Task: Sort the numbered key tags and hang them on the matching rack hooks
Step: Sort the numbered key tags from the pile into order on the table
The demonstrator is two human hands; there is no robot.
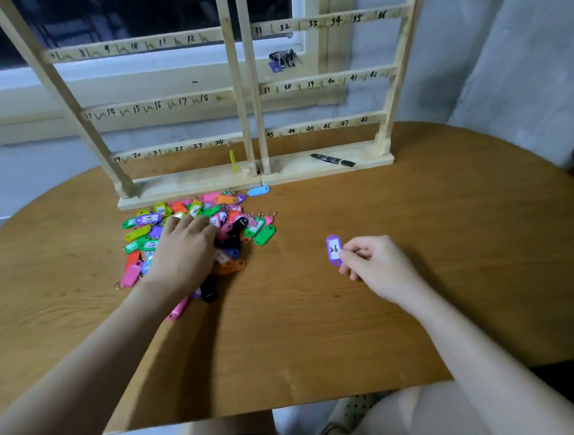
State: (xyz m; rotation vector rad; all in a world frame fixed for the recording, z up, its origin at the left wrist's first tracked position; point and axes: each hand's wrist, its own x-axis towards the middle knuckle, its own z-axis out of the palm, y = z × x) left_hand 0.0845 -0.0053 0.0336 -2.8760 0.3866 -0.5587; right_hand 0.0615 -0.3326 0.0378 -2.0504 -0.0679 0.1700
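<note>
A pile of coloured key tags (197,231) lies on the wooden table in front of the left rack. My left hand (183,251) rests flat on top of the pile, fingers spread forward. To the right of the pile, my right hand (373,263) pinches a purple tag (333,250) marked 26 and holds it upright just above the table. Two wooden racks (245,93) stand side by side at the back, their rails numbered by hand from 7 up to 48. A yellow tag (233,160) hangs under hook 24.
A light blue tag (258,191) lies apart beside the rack base. A black marker (332,160) lies on the right rack's base. A bunch of keys (281,59) hangs by the window behind. The round table (423,309) has bare wood on its right and near side.
</note>
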